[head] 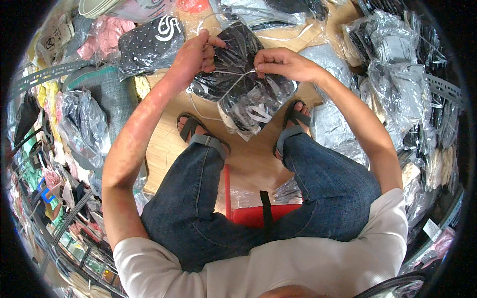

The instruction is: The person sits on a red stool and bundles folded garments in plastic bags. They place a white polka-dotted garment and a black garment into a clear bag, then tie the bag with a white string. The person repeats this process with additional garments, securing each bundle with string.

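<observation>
A bundle of black items in clear plastic bags (257, 98) lies on the floor between and beyond my feet. A thin white cord (238, 80) crosses over it and cinches its middle. My right hand (281, 64) pinches the cord near the crossing, thumb against fingertips. Over the bundle's upper left side is my left hand (204, 52), fingers curled; a white strand runs near its fingertips, and whether it grips the strand cannot be told. A loose length of cord (197, 108) curves at the bundle's lower left.
A bagged black dotted garment (151, 46) lies at upper left, beside a grey-green woven sack (115, 100). Grey bagged garments (331, 126) are piled at the right. Below me is a red stool (257, 215). Slotted metal shelving (70, 219) holding goods stands at left.
</observation>
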### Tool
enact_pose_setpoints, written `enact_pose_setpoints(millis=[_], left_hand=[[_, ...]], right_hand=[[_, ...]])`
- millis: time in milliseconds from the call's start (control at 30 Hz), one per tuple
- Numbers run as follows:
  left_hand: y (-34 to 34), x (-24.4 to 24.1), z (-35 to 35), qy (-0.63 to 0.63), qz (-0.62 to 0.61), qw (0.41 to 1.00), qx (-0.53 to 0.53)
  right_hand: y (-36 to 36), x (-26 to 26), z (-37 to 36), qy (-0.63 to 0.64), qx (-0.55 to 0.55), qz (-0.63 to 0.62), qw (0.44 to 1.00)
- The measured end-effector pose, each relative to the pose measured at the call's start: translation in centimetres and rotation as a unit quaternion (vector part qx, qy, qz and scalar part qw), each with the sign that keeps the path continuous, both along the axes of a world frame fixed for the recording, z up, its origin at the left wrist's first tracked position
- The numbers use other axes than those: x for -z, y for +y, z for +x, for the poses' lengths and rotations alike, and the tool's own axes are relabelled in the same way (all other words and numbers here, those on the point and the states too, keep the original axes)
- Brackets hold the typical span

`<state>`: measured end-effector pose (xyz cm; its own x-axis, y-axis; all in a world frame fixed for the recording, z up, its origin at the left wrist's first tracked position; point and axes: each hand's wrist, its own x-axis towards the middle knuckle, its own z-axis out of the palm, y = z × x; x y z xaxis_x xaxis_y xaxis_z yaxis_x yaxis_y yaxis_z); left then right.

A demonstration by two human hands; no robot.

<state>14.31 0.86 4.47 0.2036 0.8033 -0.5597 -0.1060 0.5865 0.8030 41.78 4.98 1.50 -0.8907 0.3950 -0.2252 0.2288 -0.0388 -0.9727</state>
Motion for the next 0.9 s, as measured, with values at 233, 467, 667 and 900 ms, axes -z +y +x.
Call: enact_pose_setpoints(millis=[233, 467, 667, 900], left_hand=[[0.8, -0.6, 0.4, 0.009, 0.019, 0.999, 0.026], [1.2, -1.9, 1.3, -0.013, -0.010, 0.999, 0.038], [2.2, -2.1, 2.5, -0.051, 0.006, 0.998, 0.045], [3.2, -2.1, 3.6, 0.006, 0.118, 0.990, 0.071]], right_hand=[[-0.1, 0.2, -0.4, 0.015, -0.007, 0.083, 0.996], [0.9, 0.9, -0.6, 0.014, -0.008, -0.049, 0.999], [1.2, 1.2, -0.8, 0.010, -0.035, -0.028, 0.999], [0.3, 1.0, -1.1, 0.007, -0.004, -0.018, 1.000]])
